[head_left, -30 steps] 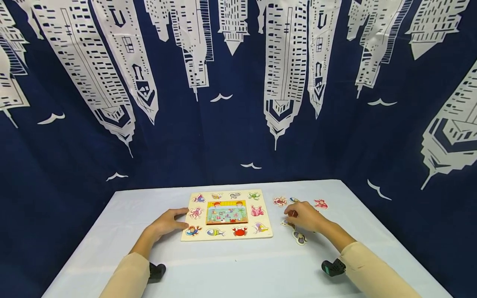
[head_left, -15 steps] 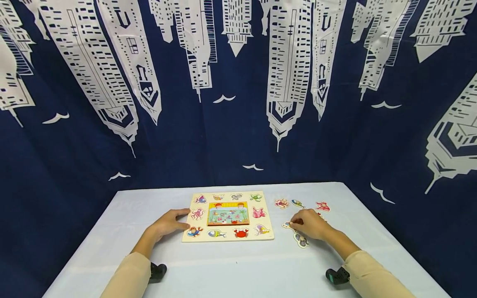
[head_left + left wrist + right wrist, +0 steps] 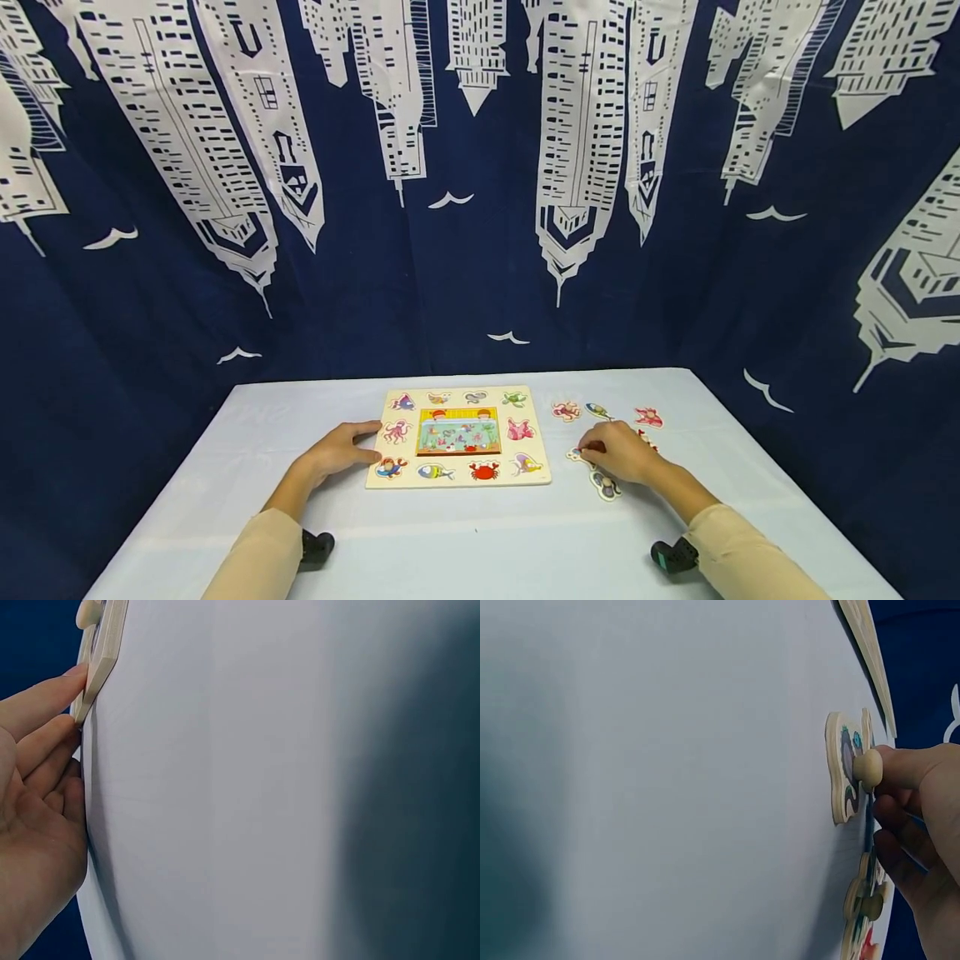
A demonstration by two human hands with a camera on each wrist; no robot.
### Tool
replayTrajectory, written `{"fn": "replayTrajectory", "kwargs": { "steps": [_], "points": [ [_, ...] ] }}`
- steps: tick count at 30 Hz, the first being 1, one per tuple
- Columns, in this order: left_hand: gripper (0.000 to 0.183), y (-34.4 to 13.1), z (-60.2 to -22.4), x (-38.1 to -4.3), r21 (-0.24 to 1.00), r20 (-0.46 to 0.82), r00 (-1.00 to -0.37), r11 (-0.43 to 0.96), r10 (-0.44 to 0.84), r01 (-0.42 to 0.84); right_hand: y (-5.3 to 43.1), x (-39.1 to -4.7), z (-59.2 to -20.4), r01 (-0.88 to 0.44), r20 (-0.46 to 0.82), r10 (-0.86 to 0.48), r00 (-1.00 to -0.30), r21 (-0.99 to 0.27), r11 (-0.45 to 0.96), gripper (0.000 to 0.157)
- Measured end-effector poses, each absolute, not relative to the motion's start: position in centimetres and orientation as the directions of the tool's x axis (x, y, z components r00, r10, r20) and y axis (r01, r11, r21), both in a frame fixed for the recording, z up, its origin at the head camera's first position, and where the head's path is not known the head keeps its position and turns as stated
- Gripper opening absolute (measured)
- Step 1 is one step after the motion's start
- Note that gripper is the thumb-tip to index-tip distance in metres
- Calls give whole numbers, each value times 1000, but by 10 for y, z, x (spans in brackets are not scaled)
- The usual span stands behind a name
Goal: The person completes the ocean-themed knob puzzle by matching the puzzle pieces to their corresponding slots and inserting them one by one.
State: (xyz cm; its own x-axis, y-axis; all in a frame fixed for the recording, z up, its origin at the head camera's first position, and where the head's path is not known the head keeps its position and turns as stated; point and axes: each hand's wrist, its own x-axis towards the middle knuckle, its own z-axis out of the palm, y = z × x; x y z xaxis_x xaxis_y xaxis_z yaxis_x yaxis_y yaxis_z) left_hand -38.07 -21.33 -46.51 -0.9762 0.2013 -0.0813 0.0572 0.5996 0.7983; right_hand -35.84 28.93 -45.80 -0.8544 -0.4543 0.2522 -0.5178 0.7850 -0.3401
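Observation:
My left hand [image 3: 339, 451] rests at the left edge of a wooden peg puzzle board [image 3: 459, 481], its thumb and forefinger spread and touching the side. In the left wrist view, the left fingertips [image 3: 78, 673] meet the board's edge [image 3: 112, 641] near a corner. My right hand [image 3: 621, 452] is over the loose pieces right of the board. Its thumb and forefinger pinch a small puzzle piece [image 3: 574, 456], mostly hidden by the hand. A grey puzzle piece [image 3: 604, 484] lies just in front; its round wooden knob [image 3: 868, 768] overlaps the right thumb in the right wrist view.
Beyond the right hand lie an octopus piece [image 3: 566, 411], a fish piece [image 3: 597, 410] and a pink piece [image 3: 648, 417]. A red piece [image 3: 647, 439] shows partly behind the hand. The white table [image 3: 465, 550] meets a dark blue patterned curtain [image 3: 360, 317] at the back.
My right hand has moved down and nearer from above the pieces to the small piece beside the grey one, with the fish piece uncovered. My left hand stays at the board.

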Motion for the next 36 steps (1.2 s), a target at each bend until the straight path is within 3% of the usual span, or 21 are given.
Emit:
{"fn": "replayTrajectory", "kwargs": {
  "steps": [25,36],
  "points": [
    [67,-212,-464,-379,792,-89,-974,607,209,57,258,-384,-414,-528,296,-442,-847,-365,767,7],
    [68,-213,-463,-379,780,-78,-974,621,215,75,233,-397,-398,-580,285,-506,-814,-357,732,4]
  ]
}}
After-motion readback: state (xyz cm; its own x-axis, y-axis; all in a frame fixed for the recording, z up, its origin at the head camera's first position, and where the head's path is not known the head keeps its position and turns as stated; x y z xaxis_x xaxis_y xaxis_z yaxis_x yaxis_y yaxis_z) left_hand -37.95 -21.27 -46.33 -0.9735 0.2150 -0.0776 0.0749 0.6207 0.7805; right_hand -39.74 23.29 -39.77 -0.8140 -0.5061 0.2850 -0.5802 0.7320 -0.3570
